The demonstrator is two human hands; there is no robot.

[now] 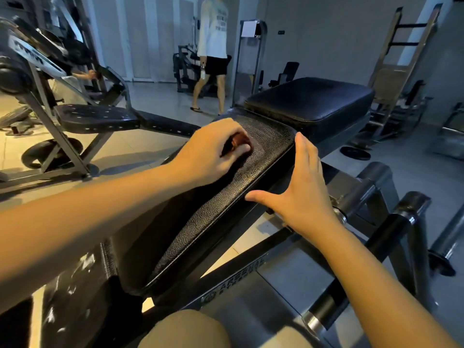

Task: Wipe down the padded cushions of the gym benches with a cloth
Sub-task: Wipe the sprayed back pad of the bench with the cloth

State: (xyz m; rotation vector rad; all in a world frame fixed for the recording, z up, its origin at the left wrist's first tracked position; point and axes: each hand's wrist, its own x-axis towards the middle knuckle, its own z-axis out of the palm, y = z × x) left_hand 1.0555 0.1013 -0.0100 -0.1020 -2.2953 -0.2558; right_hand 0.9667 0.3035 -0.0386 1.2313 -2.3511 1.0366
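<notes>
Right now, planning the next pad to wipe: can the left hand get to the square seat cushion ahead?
Probably yes. The left hand, gripping the cloth, rests on the long pad, and the seat cushion sits just past that pad's far end with nothing between.

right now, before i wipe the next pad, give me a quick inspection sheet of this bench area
surface: long black textured pad; square pad beyond it.
job's things: cloth, only a reddish bit shows under the left fingers.
clutter: weight plate on the floor, right.
hands: left hand curled on the long pad, gripping the cloth; right hand flat against the pad's right edge.
cables: nothing seen.
surroundings: second bench at left; a person standing behind.
</notes>
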